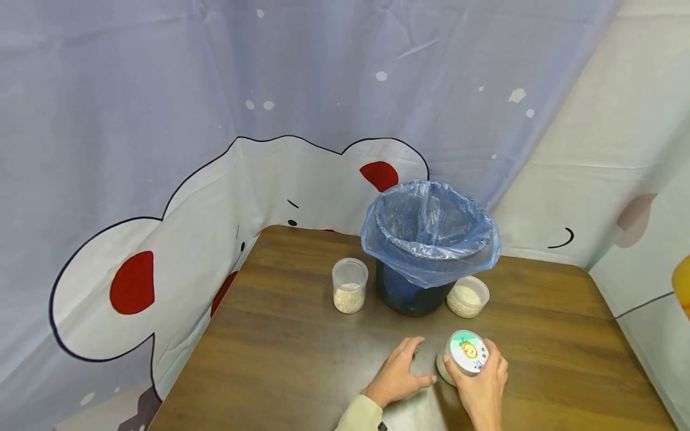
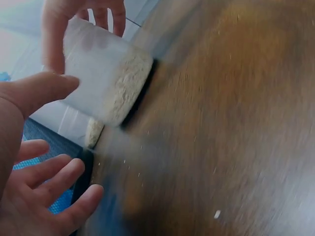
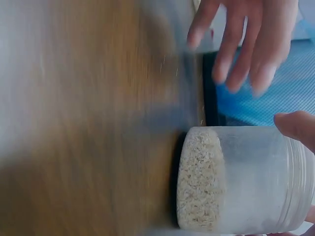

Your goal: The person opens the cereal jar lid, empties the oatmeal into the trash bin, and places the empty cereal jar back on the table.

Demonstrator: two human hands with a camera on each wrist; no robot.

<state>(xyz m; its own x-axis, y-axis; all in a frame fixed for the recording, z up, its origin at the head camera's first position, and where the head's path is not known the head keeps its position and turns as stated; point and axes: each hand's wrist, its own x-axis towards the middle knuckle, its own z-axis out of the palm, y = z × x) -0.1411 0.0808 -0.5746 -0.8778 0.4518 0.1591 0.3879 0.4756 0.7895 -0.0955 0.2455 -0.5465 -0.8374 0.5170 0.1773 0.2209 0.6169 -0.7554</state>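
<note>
My right hand [image 1: 481, 383] holds a clear plastic jar [image 3: 236, 182] around its lidded top. The lid [image 1: 468, 352] is white and green with a yellow cartoon figure on it. Pale grain, like rice or flakes, fills the lower part of the jar, as the left wrist view also shows. The jar's base is right at the tabletop, with a dark shadow along it. To the left of the jar, my left hand [image 1: 399, 372] has its fingers and thumb spread apart and holds nothing. Its thumb tip points toward the jar.
A dark bin [image 1: 412, 293] lined with a blue plastic bag [image 1: 431, 263] stands at the back of the wooden table [image 1: 280, 359]. Lidless clear containers of pale grain flank it: a taller one [image 1: 349, 287] left, a shorter one [image 1: 468, 297] right. A few loose grains [image 2: 217, 214] lie about.
</note>
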